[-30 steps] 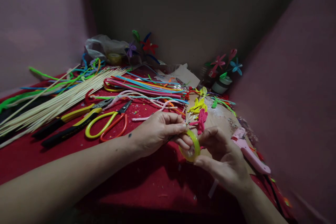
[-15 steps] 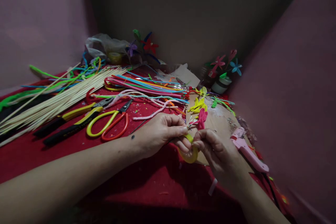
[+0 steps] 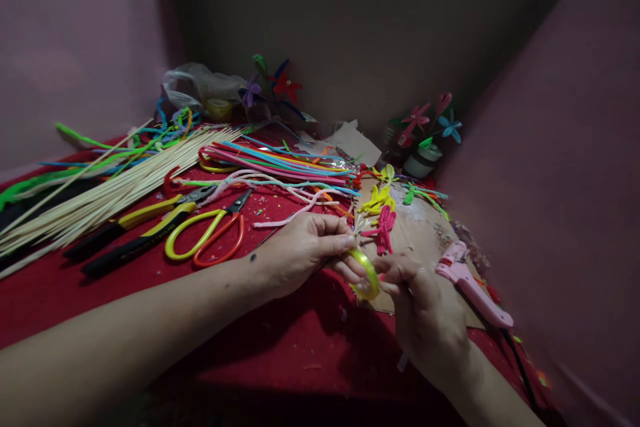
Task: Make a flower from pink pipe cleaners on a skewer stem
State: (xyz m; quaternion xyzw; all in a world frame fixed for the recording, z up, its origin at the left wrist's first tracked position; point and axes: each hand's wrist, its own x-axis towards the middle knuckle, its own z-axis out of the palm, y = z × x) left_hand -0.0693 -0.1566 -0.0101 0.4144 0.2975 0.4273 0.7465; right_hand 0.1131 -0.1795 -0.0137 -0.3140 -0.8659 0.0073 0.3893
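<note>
My left hand (image 3: 320,250) pinches the upper end of a yellow ring-shaped roll (image 3: 370,275), which looks like tape, with small whitish tips poking out above the fingertips. At the roll's right side is my right hand (image 3: 417,293), its thumb and fingers closed together; what they hold, if anything, is too small to make out. Just behind the hands, a pink pipe-cleaner piece (image 3: 385,230) and a yellow one (image 3: 379,200) lie on a cardboard sheet (image 3: 413,240).
Scissors (image 3: 205,233), pliers (image 3: 145,230) and wooden sticks (image 3: 120,193) lie at the left. Colourful pipe cleaners (image 3: 285,163) spread behind. A pink glue gun (image 3: 473,287) rests at the right. Pipe-cleaner flowers stand in a jar (image 3: 423,161) at the back right.
My right hand has moved slightly right and down, away from my left fingertips. The yellow roll has turned, showing more of its ring between the hands.
</note>
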